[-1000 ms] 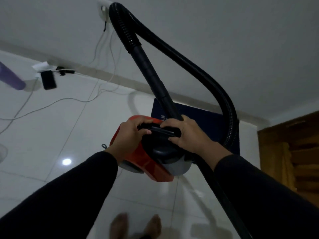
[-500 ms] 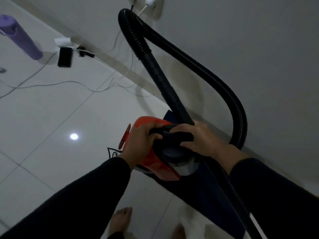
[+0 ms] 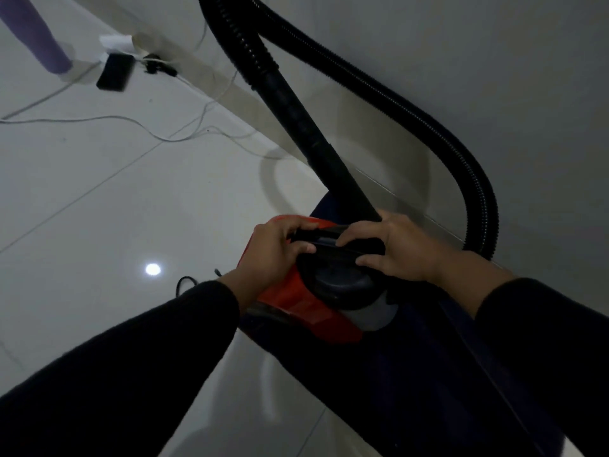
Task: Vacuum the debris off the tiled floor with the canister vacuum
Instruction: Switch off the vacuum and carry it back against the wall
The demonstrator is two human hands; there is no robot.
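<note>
A red and black canister vacuum [image 3: 306, 308] is in the middle of the head view, above a dark blue mat [image 3: 428, 374]. My left hand [image 3: 273, 255] grips the left end of its black carry handle [image 3: 324, 237], fingers curled round it. My right hand [image 3: 395, 249] grips the right end of the same handle, next to where the rigid black tube [image 3: 296, 113] meets the body. The ribbed black hose [image 3: 445, 140] loops from the tube's top down behind my right wrist. White floor tiles [image 3: 99, 225] lie to the left; no debris shows plainly.
White cables [image 3: 108, 118] trail over the tiles at upper left, near a black phone-like device [image 3: 113, 75], a white adapter [image 3: 115, 42] and a purple cylinder [image 3: 36, 37]. A grey wall [image 3: 494, 61] runs diagonally along the right, with a skirting strip [image 3: 230, 90] at its foot.
The view has swung down and closer to the vacuum; the wall socket and my feet have left the frame. Both hands keep their hold on the handle.
</note>
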